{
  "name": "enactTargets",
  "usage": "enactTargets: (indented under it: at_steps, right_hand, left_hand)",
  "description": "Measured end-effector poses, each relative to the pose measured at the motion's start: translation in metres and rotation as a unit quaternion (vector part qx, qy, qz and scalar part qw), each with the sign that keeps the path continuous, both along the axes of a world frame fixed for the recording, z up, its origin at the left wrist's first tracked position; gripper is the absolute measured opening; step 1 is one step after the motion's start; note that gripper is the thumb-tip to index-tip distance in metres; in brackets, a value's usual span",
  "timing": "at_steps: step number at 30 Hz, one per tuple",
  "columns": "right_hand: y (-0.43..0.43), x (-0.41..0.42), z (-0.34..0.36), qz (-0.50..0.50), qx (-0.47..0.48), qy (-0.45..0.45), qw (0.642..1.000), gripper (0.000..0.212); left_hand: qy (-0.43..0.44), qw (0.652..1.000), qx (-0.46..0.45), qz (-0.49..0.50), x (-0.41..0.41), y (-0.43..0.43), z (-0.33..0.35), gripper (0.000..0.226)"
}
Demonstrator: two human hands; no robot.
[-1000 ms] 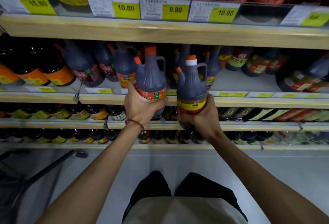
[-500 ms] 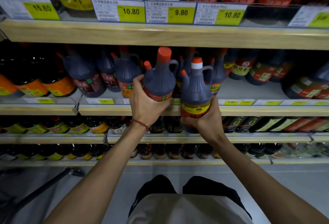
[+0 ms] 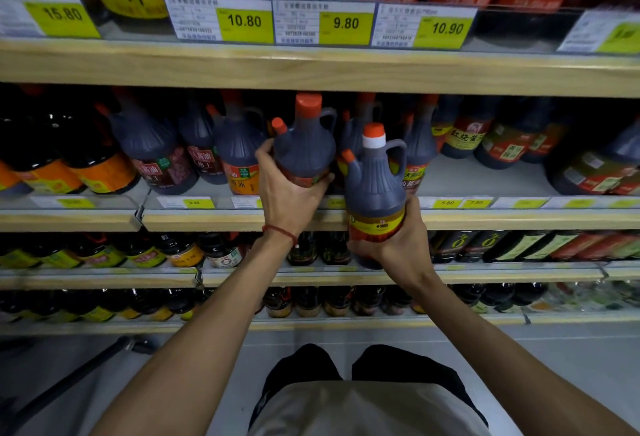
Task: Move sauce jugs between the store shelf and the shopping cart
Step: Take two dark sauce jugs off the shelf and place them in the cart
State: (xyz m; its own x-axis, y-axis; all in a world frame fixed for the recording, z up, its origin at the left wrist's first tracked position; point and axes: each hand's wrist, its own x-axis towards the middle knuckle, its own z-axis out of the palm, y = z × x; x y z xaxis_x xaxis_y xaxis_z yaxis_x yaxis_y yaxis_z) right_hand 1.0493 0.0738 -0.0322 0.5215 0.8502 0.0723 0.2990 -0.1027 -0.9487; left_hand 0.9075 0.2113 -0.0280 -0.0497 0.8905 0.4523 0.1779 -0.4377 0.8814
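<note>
My left hand (image 3: 289,198) grips a dark sauce jug with an orange cap (image 3: 304,144) round its lower body, over the front part of the middle shelf (image 3: 485,219). My right hand (image 3: 398,245) holds a second dark jug with a white neck band, orange cap and yellow label (image 3: 375,193) from below. That jug hangs in front of the shelf edge, lower than the left one. Both jugs stand upright, side by side.
Several similar dark jugs (image 3: 239,144) line the middle shelf on both sides. The upper shelf board (image 3: 311,65) with price tags overhangs close above. Rows of small bottles (image 3: 138,252) fill the lower shelves. A dark cart bar (image 3: 69,380) shows at lower left.
Both jugs rose from below the shelf edge. The left jug went further up and in over the shelf; the right one trails lower.
</note>
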Motion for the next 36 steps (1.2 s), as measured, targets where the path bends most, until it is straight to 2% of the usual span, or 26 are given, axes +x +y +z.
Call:
enactTargets:
  at_steps: [10, 17, 23, 27, 31, 36]
  right_hand:
    - [-0.008, 0.005, -0.006, -0.002, -0.01, -0.002, 1.0, 0.087]
    - [-0.008, 0.006, -0.004, -0.004, -0.002, 0.012, 1.0, 0.084]
    - [-0.002, 0.008, -0.001, -0.014, 0.0, 0.002, 1.0, 0.091]
    - [-0.003, 0.009, 0.002, -0.011, 0.002, 0.008, 1.0, 0.09]
    - [-0.008, 0.01, 0.0, -0.007, -0.004, 0.006, 1.0, 0.087]
    - [-0.008, 0.009, 0.002, -0.006, -0.015, 0.004, 1.0, 0.084]
  left_hand:
    - [0.023, 0.999, 0.018, -0.02, 0.006, 0.011, -0.006, 0.096]
    - [0.023, 0.999, -0.033, 0.013, 0.008, 0.014, -0.009, 0.106]
    - [-0.008, 0.999, -0.031, 0.025, 0.015, 0.015, -0.008, 0.093]
    - [-0.017, 0.997, -0.072, 0.034, 0.023, 0.012, -0.024, 0.102]
    - [0.01, 0.995, -0.088, 0.039, 0.023, 0.016, -0.028, 0.109]
    - [0.034, 0.992, -0.109, 0.047, 0.025, 0.015, -0.021, 0.103]
